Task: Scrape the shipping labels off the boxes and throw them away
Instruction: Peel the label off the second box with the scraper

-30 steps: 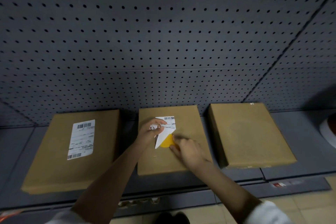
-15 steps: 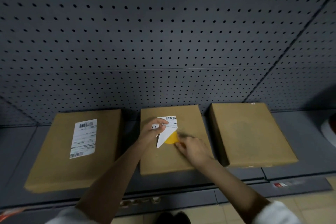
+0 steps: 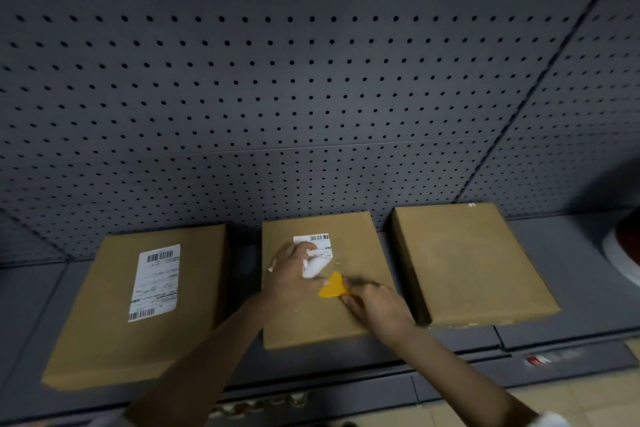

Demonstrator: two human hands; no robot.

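Three flat brown boxes lie side by side on a grey shelf. The left box (image 3: 104,315) carries a whole white shipping label (image 3: 156,282). On the middle box (image 3: 349,236) a white label (image 3: 317,246) is partly peeled and folded back, its top strip with the barcode still stuck down. My left hand (image 3: 292,274) pinches the loose folded part. My right hand (image 3: 375,308) holds a yellow scraper (image 3: 332,287) flat on the box just below the label. The right box (image 3: 467,263) shows no label.
A grey pegboard wall (image 3: 311,80) rises behind the boxes. A white and red object (image 3: 623,253) sits at the right edge of the shelf. The shelf's front lip (image 3: 450,367) runs below the boxes, with tan floor tiles (image 3: 588,402) beneath.
The scraper has slid back down and to the right, out from under the label. My left hand has folded the loose label further over and holds more of it.
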